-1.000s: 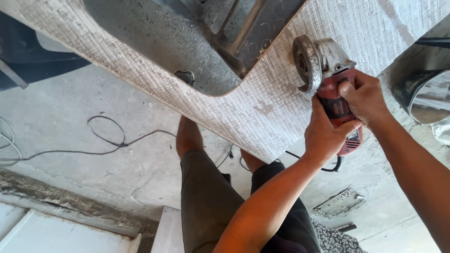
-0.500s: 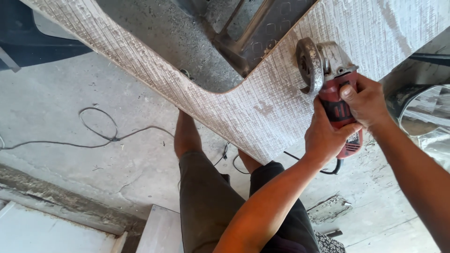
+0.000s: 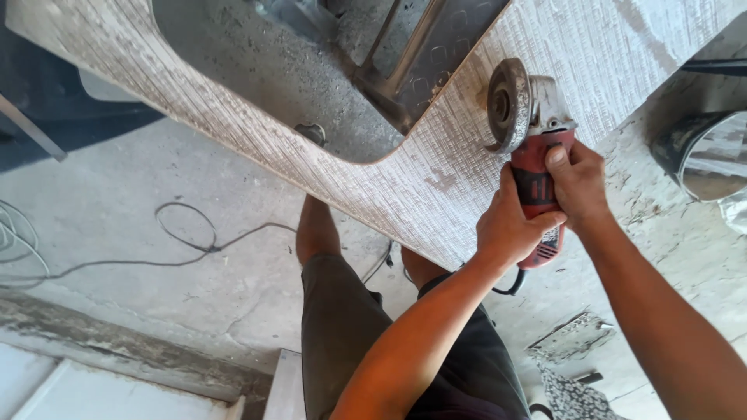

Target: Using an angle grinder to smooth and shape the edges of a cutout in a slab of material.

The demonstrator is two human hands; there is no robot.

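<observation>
A red angle grinder with a grey dusty disc rests on a large white stone slab that has a rounded cutout. Wrapped around the red body from the left is my left hand. My right hand holds the same body from the right, thumb on top. The disc touches the slab's rough scored surface near the cutout's edge. The grinder's black cord hangs below my hands.
Through the cutout a metal frame shows. My legs in dark shorts stand on dusty concrete floor, where a black cable loops. A shiny metal basin sits at right. Stone scraps lie lower right.
The view has shifted slightly; the grinder and both hands stay at about the same place on the slab. The cable on the floor appears lower in the frame.
</observation>
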